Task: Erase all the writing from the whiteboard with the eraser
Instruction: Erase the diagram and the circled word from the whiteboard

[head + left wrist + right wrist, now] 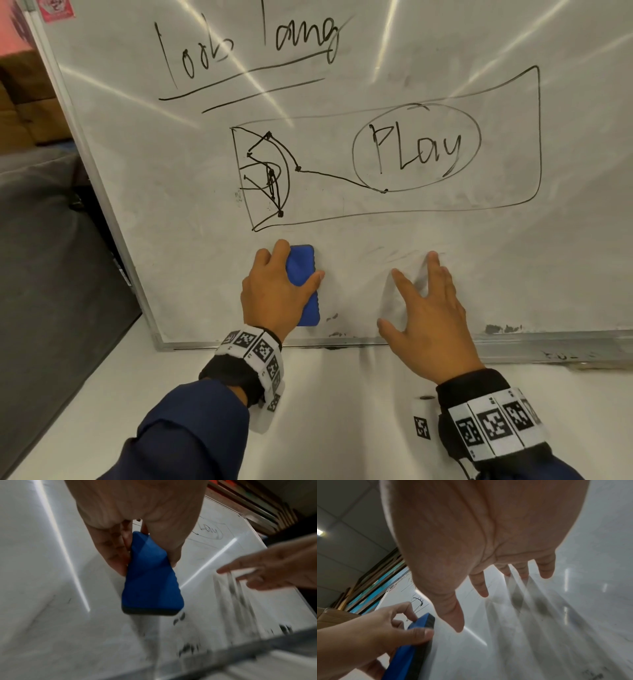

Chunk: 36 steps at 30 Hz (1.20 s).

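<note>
At the far left a dark grey couch (44, 240) sits beside the whiteboard (178, 192), whose metal frame leans up from the white surface (325, 411) in front of you; your left hand (274, 294) presses the blue eraser (303, 270) flat against the lower part of the board, just below the drawn box; the grip is clamped on the eraser, thumb on its right edge and fingers curled over its top and left side; in the left wrist view the eraser (149, 577) shows a dark felt layer on the side that meets the board. A sleeve (191, 431) of dark blue covers your left forearm, with a band of black-and-white markers (260, 356) round the wrist. Above the eraser the writing (246, 44) is intact: a doubly underlined heading, a scribbled sketch (267, 171) and the word "Play" (416, 150) in an oval, all inside the box. Near the board's bottom edge lie a few dark smudges (334, 325). To the right, your right hand (428, 308) is spread with fingers straight and apart, holding nothing; its fingertips (546, 573) reach the board, though you cannot tell from the blurred wrist view how firmly they press.
</note>
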Each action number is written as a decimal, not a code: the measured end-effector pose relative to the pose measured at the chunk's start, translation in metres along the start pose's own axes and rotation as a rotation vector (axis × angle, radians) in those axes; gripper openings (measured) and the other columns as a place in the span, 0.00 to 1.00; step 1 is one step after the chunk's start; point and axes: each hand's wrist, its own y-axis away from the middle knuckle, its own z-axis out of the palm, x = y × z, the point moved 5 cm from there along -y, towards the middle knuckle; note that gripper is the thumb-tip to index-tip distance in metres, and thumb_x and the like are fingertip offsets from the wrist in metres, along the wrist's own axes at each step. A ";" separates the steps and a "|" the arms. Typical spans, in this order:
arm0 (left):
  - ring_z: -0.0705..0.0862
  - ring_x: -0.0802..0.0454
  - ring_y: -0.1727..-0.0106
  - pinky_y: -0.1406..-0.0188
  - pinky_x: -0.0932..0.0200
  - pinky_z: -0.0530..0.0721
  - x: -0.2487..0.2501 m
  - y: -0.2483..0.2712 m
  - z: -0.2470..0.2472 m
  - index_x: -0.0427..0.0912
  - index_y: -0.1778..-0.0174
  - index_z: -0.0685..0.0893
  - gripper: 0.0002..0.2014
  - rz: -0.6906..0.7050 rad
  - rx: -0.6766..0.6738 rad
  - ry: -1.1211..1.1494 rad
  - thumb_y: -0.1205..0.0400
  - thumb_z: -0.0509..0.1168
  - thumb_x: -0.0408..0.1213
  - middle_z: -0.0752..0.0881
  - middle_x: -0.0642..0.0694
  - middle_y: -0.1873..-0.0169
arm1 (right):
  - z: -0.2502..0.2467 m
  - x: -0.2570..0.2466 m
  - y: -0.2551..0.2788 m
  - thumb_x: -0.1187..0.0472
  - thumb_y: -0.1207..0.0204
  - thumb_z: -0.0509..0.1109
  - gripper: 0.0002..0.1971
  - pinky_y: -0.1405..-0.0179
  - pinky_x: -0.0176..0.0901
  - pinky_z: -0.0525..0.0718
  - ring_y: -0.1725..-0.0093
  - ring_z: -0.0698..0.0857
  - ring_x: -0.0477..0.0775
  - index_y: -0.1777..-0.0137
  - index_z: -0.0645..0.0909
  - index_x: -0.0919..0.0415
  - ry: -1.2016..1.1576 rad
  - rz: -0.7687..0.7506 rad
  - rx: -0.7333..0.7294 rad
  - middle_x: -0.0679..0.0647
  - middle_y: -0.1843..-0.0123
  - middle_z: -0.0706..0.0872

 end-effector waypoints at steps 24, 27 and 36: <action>0.76 0.50 0.63 0.70 0.56 0.79 0.005 0.011 -0.003 0.53 0.35 0.73 0.26 0.137 -0.128 -0.228 0.23 0.69 0.62 0.71 0.51 0.52 | -0.003 0.002 -0.002 0.37 0.22 0.69 0.41 0.14 0.64 0.57 0.11 0.36 0.62 0.12 0.55 0.42 -0.026 -0.013 -0.004 0.55 0.11 0.27; 0.76 0.48 0.59 0.68 0.54 0.81 0.005 -0.006 -0.017 0.52 0.30 0.74 0.28 0.183 -0.013 -0.214 0.23 0.73 0.56 0.71 0.47 0.51 | -0.004 0.002 -0.002 0.37 0.22 0.69 0.41 0.14 0.64 0.57 0.11 0.37 0.62 0.12 0.55 0.42 -0.029 -0.013 -0.004 0.55 0.11 0.28; 0.76 0.48 0.51 0.55 0.53 0.81 -0.029 -0.008 -0.046 0.51 0.25 0.74 0.31 0.132 0.093 -0.129 0.23 0.74 0.52 0.72 0.47 0.46 | -0.002 0.005 -0.003 0.37 0.22 0.69 0.40 0.15 0.65 0.60 0.11 0.38 0.62 0.13 0.57 0.42 -0.037 -0.031 0.025 0.55 0.11 0.29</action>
